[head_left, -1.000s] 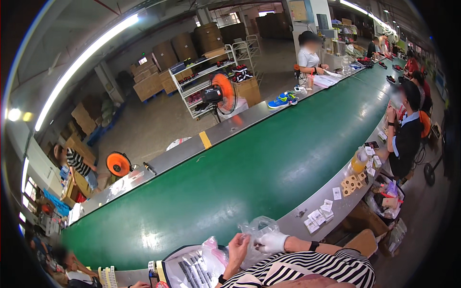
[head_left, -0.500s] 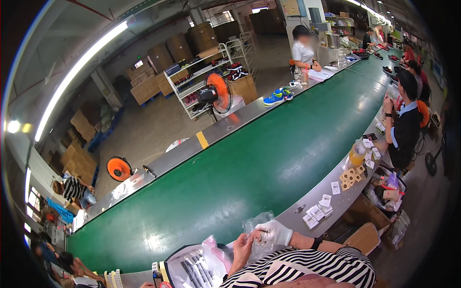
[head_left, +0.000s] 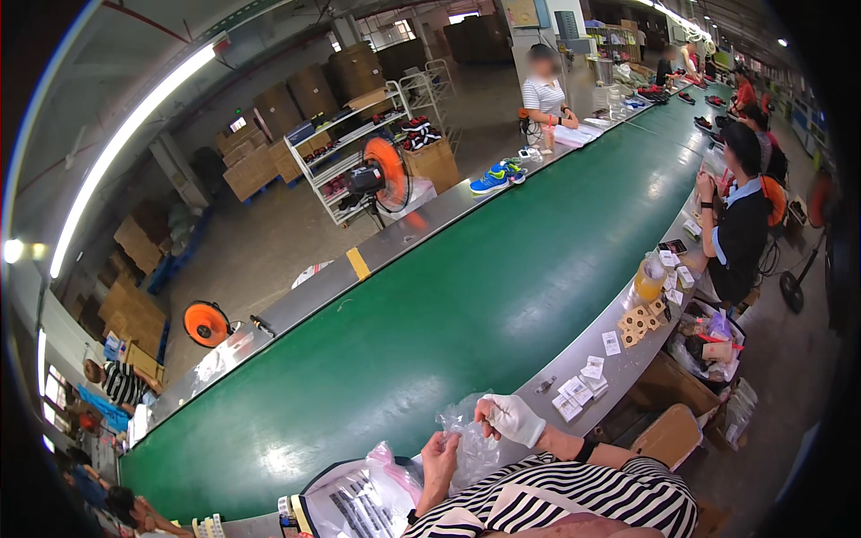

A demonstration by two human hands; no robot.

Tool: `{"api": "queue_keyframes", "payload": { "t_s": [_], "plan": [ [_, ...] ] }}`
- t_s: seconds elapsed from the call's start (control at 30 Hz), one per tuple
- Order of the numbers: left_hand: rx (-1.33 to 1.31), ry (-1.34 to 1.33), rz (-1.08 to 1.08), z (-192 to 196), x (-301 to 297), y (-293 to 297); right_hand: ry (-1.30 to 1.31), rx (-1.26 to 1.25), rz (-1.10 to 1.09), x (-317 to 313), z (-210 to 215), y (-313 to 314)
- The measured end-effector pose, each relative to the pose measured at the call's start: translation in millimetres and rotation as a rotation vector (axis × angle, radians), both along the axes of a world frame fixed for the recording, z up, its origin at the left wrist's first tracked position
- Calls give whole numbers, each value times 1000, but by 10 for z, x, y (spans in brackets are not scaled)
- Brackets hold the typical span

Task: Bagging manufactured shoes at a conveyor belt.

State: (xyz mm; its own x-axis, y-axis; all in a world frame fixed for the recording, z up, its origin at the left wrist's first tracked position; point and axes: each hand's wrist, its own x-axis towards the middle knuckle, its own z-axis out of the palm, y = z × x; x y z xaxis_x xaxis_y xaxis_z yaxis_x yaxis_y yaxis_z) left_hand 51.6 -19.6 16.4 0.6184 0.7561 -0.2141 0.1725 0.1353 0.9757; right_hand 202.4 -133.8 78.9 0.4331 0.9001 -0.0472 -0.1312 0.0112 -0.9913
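L hand (head_left: 439,461) pinches clear bag (head_left: 476,456) at approx. view's 6 o'clock, prob. so it won't slip; gloved R hand (head_left: 513,420) is half-curled, can't tell if holding; white cards (head_left: 571,395) prob. kept handy, its 2 o'clock.

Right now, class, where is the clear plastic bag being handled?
The clear plastic bag is low in the head view, just right of centre, between the bare left hand and the white-gloved right hand, near the green conveyor belt's edge.
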Motion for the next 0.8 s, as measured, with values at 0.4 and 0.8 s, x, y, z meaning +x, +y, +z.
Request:
{"api": "queue_keyframes", "payload": {
  "t_s": [0.4,0.8],
  "plan": [
    [-12,18,-4,153,-21,-82,-110,-110,94,-63,-8,70],
    [-167,-83,9,220,-39,-4,-168,-180,169,-78,-15,77]
  ]
}}
